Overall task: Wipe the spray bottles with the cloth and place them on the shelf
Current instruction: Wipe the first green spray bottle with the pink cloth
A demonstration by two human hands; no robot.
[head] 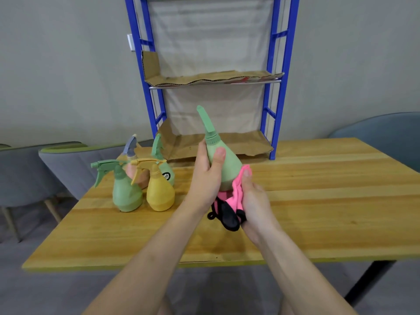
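Note:
My left hand point(205, 178) grips a pale green spray bottle point(223, 164) above the wooden table point(318, 201), its nozzle pointing up and away. My right hand point(254, 201) holds a pink and black cloth point(236, 196) pressed against the bottle's lower right side. To the left stand several more bottles: a green one point(126, 194), a yellow one point(159, 193), a pink one with a blue-grey sprayer point(130, 151) behind, and another green one point(164, 169). The blue metal shelf point(278, 87) rises at the table's far edge, its levels lined with cardboard point(216, 144).
Grey chairs stand along the table's left side point(68, 164), and another sits at the far right point(386, 137). A grey wall is behind the shelf. The table's front edge is close to me.

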